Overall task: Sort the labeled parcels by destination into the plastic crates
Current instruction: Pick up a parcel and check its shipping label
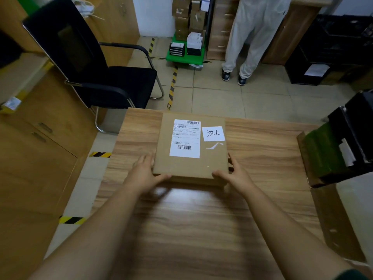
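Note:
A flat brown cardboard parcel point(191, 168) lies on the wooden table point(262, 150), with a white shipping label and a small white tag with handwritten characters on top. My left hand point(144, 172) grips its near left corner, thumb on the near edge and fingers along the left side. At the near right corner, my right hand point(235, 174) holds the parcel the same way. A black plastic crate point(359, 134) with a green lining sits tilted at the table's right edge.
A black office chair point(113, 85) stands beyond the table's far left corner. Wooden cabinets point(40, 142) line the left. A person in light trousers point(248, 37) stands at the back by a green cart of boxes point(184, 49). Black crates point(333, 49) are stacked at the back right.

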